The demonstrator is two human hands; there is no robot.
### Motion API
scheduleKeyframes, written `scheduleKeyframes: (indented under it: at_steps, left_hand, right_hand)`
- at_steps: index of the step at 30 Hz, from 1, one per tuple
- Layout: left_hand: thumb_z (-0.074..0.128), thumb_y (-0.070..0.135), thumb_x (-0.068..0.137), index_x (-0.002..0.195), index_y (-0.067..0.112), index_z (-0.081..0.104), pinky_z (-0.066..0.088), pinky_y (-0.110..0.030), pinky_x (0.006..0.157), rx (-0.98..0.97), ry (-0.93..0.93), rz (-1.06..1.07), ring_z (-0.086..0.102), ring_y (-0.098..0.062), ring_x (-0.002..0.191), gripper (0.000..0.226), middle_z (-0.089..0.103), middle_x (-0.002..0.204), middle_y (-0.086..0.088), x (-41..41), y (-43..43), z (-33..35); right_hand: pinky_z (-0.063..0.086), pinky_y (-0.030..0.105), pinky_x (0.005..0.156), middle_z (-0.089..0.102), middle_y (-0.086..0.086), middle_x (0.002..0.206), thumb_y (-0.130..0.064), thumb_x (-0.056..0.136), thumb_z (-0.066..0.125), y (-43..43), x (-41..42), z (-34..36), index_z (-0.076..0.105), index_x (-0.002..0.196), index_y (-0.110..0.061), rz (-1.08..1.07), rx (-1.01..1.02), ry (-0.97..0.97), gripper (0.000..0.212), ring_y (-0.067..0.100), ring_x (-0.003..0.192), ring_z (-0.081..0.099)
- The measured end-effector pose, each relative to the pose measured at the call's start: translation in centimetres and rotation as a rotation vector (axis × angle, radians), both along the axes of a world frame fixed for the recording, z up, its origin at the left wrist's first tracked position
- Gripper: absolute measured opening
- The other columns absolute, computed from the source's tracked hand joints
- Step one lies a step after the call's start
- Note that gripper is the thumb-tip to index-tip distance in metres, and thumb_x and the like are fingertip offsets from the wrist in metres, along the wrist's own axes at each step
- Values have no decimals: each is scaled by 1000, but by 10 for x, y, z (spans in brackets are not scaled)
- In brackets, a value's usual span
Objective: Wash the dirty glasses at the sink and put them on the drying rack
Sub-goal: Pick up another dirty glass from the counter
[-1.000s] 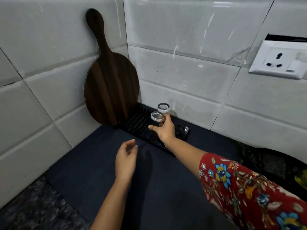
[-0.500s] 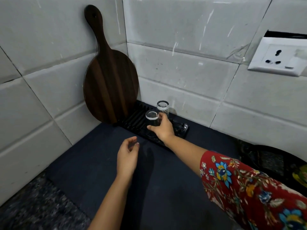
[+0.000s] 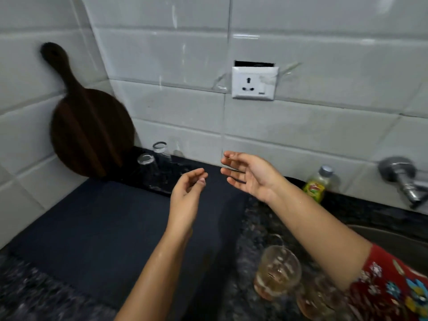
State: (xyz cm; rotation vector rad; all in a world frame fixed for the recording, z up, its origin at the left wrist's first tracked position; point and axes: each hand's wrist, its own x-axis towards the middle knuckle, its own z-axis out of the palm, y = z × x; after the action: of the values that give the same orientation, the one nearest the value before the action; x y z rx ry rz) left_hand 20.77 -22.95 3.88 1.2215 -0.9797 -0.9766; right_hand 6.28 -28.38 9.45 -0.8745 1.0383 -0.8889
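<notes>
Two clear glasses stand upside down on the black drying rack [image 3: 129, 167] by the back wall, the nearer glass [image 3: 148, 169] in front of the farther glass [image 3: 162, 151]. My right hand [image 3: 250, 174] hovers open to the right of the rack, holding nothing. My left hand [image 3: 187, 193] floats beside it with loosely curled fingers, empty. A dirty glass [image 3: 276, 272] with brownish residue stands on the speckled counter near the front, under my right forearm. A second dirty glass [image 3: 315, 300] shows partly beside it, blurred.
A dark round wooden board [image 3: 90, 128] leans in the wall corner behind the rack. A dark mat [image 3: 104, 228] covers the counter. A small bottle [image 3: 317, 184] stands by the wall. A tap [image 3: 403, 177] and the sink rim [image 3: 393, 237] lie at the right.
My right hand let go of the nearer glass on the rack and drew back to the right. The view swung right, showing the dirty glasses, bottle and tap.
</notes>
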Motion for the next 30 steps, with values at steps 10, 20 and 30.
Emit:
scheduleKeyframes:
  at_steps: [10, 20, 30]
  left_hand:
    - [54, 11, 95, 108, 26, 62, 47, -14, 84, -75, -168, 81, 61, 3, 102, 21, 67, 109, 9, -129, 81, -9]
    - [54, 16, 95, 116, 24, 61, 50, -32, 94, -65, -418, 295, 57, -3, 109, 23, 62, 116, 11, -197, 152, -34]
    - [50, 3, 96, 111, 18, 62, 49, -17, 90, -110, -227, 65, 61, -3, 105, 24, 66, 109, 9, -233, 138, -32]
  right_hand:
    - [45, 23, 71, 70, -2, 91, -17, 95, 50, 93, -155, -18, 66, 91, -22, 23, -209, 310, 17, 11, 82, 64]
    - [41, 31, 102, 45, -1, 141, -40, 65, 82, 149, -214, -107, 33, 143, -25, 461, -370, 881, 94, 17, 126, 46]
    - [53, 27, 88, 67, -13, 101, -28, 57, 89, 169, -244, -136, 53, 107, -31, -66, -435, 613, 61, 2, 96, 63]
